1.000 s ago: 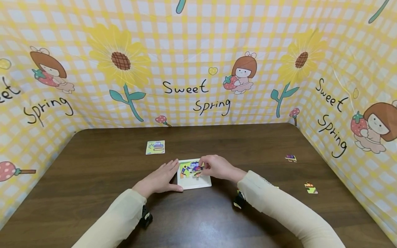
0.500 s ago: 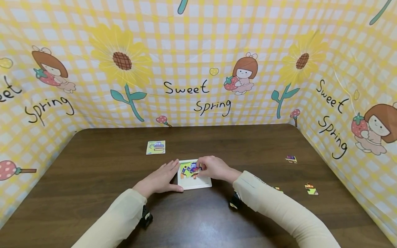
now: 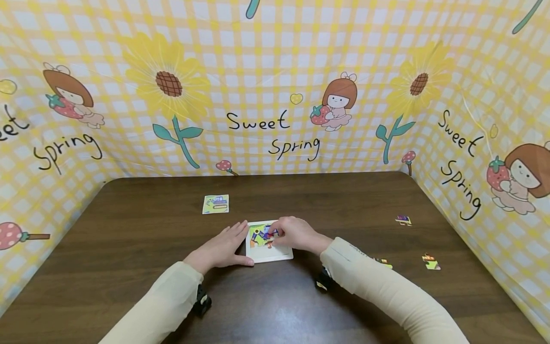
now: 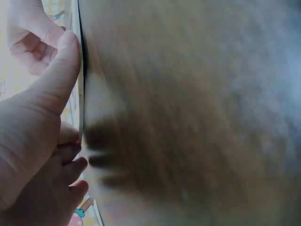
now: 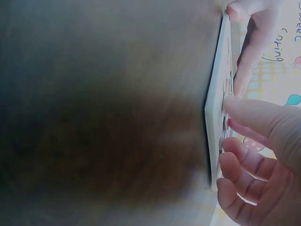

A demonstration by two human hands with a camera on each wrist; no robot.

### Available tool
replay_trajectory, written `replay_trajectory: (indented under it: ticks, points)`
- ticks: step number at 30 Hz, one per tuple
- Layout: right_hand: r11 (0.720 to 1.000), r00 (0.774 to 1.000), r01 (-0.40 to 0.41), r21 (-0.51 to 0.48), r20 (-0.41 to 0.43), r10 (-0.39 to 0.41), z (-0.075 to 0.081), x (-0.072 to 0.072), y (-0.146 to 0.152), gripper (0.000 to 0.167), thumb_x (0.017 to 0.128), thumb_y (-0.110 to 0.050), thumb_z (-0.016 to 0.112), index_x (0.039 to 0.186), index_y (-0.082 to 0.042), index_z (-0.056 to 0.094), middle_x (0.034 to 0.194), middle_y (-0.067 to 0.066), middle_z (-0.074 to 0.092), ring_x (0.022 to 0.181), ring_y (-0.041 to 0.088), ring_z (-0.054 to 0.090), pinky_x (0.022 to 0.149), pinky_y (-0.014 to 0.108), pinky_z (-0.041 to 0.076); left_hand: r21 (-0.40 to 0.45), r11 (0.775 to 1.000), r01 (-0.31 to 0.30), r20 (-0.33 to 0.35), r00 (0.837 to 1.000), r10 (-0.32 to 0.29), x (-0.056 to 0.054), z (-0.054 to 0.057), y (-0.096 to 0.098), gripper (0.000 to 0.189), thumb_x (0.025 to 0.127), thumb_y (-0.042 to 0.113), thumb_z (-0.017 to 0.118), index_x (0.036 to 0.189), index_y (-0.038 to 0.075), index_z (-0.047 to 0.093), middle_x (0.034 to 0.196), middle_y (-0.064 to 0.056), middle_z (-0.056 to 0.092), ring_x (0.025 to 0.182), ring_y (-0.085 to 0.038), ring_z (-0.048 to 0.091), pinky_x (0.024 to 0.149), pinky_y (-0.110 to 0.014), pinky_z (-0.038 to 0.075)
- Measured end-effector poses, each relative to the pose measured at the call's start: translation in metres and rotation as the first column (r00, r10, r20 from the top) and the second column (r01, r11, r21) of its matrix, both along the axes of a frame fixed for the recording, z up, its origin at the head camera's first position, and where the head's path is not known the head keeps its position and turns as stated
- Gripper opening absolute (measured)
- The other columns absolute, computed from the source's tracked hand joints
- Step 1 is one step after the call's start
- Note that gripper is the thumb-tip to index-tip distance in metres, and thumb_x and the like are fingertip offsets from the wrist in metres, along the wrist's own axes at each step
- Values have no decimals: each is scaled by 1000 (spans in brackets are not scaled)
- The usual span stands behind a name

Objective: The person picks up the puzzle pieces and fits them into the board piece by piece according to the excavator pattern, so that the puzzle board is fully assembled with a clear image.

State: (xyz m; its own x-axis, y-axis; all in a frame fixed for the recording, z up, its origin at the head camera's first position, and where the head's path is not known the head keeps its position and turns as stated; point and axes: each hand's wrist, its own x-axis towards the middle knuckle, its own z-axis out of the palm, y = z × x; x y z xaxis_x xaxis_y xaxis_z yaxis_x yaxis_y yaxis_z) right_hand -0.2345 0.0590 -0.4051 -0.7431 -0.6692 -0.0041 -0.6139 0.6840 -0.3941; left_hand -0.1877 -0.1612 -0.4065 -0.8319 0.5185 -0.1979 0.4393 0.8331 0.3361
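A white puzzle tray (image 3: pixel 268 256) lies on the table with colourful joined pieces (image 3: pixel 257 237) in its upper left part. My left hand (image 3: pixel 220 249) rests along the tray's left side, fingers straight and thumb at the near left corner. Over the upper right of the tray, my right hand (image 3: pixel 299 235) pinches a purple and red puzzle piece (image 3: pixel 270 236) between thumb and index finger, down among the laid pieces. In the right wrist view the thumb (image 5: pixel 254 115) is right at the tray's surface, with the other fingers loosely curled beside it. The right hand covers the tray's upper right corner.
A square picture card (image 3: pixel 216 204) of a digger lies behind the tray to the left. On the right are a purple loose piece (image 3: pixel 403 220), an orange and green piece (image 3: pixel 431 262), and another piece (image 3: pixel 385 263) partly behind the right sleeve. Patterned cloth (image 3: pixel 258 95) surrounds the table.
My right hand has moved slightly left and down with the piece, which now lies against the joined pieces. The right forearm has uncovered more of a loose piece. My left hand stays in place.
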Motion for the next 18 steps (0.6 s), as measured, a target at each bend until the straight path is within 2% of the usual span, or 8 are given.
replay_trajectory:
  ticks: [9,18]
  points:
    - [999,996,-49,16,-68,50,-2,3,-2,24,79,-27,74,101,-19,73,69,-8,49,61,7,45,50,21,35,-6,1000,-1,-6,1000,1,-1,-3,0,95,80,56,61,142,-6,23,149,-21,17,136,-34,14,108,-46,14]
    - [998,990,-52,28,-130,55,-1,6,-2,23,79,-27,73,101,-20,74,66,-10,48,59,7,44,47,21,33,-4,1000,14,-22,1000,-14,0,-1,0,94,81,54,61,141,-9,23,147,-24,17,135,-36,15,107,-48,15]
